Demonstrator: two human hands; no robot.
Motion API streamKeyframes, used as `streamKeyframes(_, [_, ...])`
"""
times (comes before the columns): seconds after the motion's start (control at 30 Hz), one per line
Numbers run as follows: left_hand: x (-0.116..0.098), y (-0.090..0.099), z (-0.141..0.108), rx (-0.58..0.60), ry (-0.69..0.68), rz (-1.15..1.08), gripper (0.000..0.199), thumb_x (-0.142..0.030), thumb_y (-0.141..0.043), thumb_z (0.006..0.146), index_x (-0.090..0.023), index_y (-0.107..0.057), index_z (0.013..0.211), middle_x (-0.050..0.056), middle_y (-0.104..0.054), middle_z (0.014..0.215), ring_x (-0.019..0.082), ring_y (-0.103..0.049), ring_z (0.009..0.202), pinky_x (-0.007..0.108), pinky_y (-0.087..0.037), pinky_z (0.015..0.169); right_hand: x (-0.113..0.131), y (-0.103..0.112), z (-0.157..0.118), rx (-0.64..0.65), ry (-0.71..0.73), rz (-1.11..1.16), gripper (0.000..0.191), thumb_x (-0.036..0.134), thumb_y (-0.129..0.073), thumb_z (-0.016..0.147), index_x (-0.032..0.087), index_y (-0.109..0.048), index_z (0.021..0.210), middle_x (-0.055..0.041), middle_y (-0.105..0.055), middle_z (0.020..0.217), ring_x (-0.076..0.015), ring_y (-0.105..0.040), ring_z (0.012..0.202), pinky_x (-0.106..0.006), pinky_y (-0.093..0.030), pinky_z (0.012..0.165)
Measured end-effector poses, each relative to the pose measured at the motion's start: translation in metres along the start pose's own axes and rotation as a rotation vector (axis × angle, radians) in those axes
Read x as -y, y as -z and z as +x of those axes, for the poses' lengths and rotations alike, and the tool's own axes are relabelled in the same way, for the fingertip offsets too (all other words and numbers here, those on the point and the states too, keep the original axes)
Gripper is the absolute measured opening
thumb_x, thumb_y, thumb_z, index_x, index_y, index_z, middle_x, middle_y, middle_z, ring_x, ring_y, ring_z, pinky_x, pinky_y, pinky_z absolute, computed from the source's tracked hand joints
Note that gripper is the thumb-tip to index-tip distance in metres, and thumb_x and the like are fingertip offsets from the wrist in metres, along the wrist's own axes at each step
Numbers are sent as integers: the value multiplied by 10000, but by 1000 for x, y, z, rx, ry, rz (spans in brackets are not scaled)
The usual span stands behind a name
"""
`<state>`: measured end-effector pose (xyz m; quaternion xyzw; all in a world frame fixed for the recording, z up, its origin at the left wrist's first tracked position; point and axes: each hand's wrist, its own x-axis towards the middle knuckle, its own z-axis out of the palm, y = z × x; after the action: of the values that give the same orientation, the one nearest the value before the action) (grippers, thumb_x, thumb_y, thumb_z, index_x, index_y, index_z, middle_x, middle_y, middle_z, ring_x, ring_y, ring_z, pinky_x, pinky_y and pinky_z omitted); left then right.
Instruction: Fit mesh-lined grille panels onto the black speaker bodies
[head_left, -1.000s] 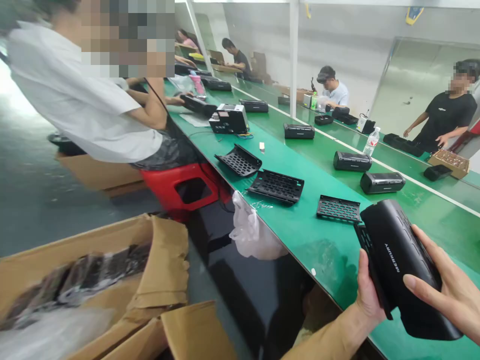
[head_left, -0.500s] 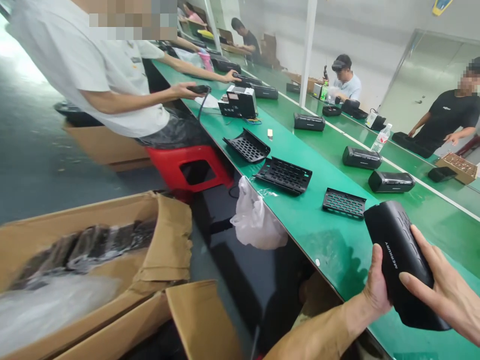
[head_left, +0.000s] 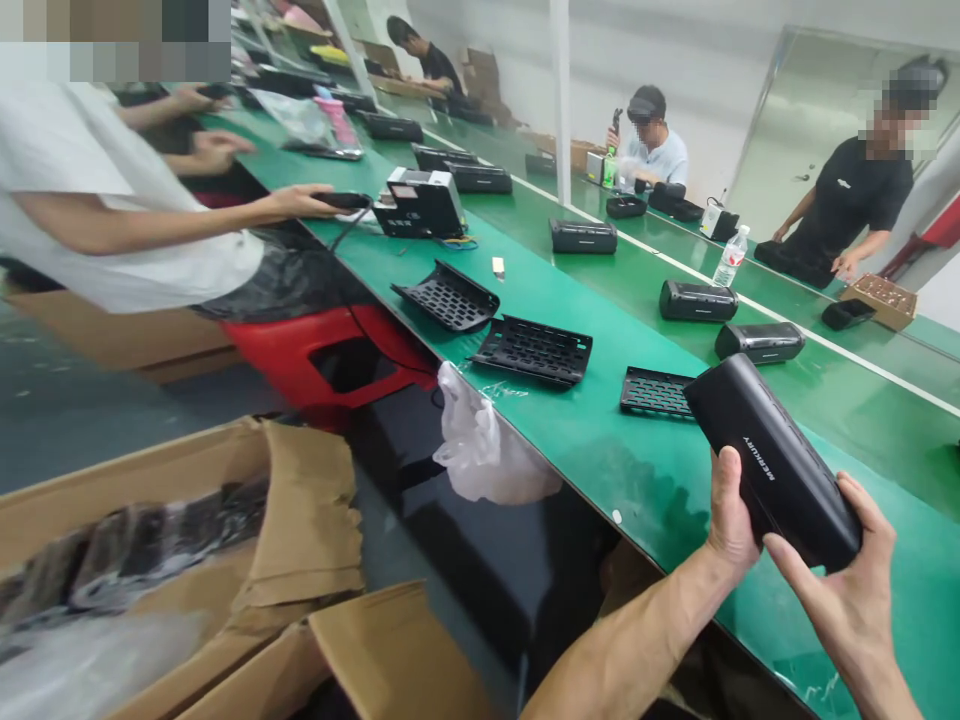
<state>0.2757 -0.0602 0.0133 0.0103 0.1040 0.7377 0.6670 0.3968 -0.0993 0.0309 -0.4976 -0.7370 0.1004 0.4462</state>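
Note:
A black speaker cover (head_left: pixel 784 475) marked MERKURY is held tilted above the right part of the bench, smooth face up. My left hand (head_left: pixel 731 510) grips its left side, thumb along the edge. My right hand (head_left: pixel 847 575) holds its lower right end, with the thumb underneath and fingers over the far edge. Just beyond, a slotted black speaker cover (head_left: pixel 654 392) lies partly hidden behind the held one. Two more perforated covers, a middle one (head_left: pixel 534 350) and a farther one (head_left: pixel 450 296), lie inner side up along the near bench edge.
Black speakers (head_left: pixel 699 300) stand along the green bench (head_left: pixel 555 440), beside a water bottle (head_left: pixel 731 258). At left are an open cardboard box (head_left: pixel 300 520) with wrapped parts and a red stool (head_left: pixel 322 350). A plastic bag (head_left: pixel 487 450) hangs from the bench edge. Co-workers sit and stand around.
My view has swung to the right. The held cover has turned so its slotted side no longer shows, and my right hand has shifted to its lower end. A co-worker's far hand has drawn back.

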Motion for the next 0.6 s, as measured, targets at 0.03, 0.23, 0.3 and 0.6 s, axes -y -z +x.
streamKeyframes(0.03, [3,-1,0,5,20,0,883,-748,-805,754,-143,-684,1386,185,-720,1409,447,-549,1452,578,-425,1217,-1,-7,-2,-67,34,22,920,569,-817,864,256,-367,1603,-194,-432,1579,-465,-433,1485,-737,-321,1209])
streamKeyframes(0.23, [-2,-2,4,140,-72,171,979,-758,-856,691,-167,-646,1443,191,-682,1468,435,-533,1465,555,-417,1222,-9,10,18,-81,58,79,795,561,-848,820,265,-493,1467,-163,-537,1478,-430,-541,1374,-666,-410,1151])
streamKeyframes(0.3, [-31,-1,12,274,-110,310,1012,-715,-900,667,-236,-596,1506,158,-631,1541,412,-495,1502,554,-392,1238,-10,31,22,-39,2,66,802,587,-841,817,267,-505,1472,-157,-561,1476,-430,-553,1371,-632,-433,1143])
streamKeyframes(0.6, [-157,-37,38,770,-61,1240,1028,-405,-1001,614,-312,-560,1537,124,-566,1555,392,-614,1308,522,-476,1135,-35,72,24,190,-61,205,759,564,-870,802,301,-566,1446,-128,-600,1532,-408,-587,1396,-525,-504,1128])
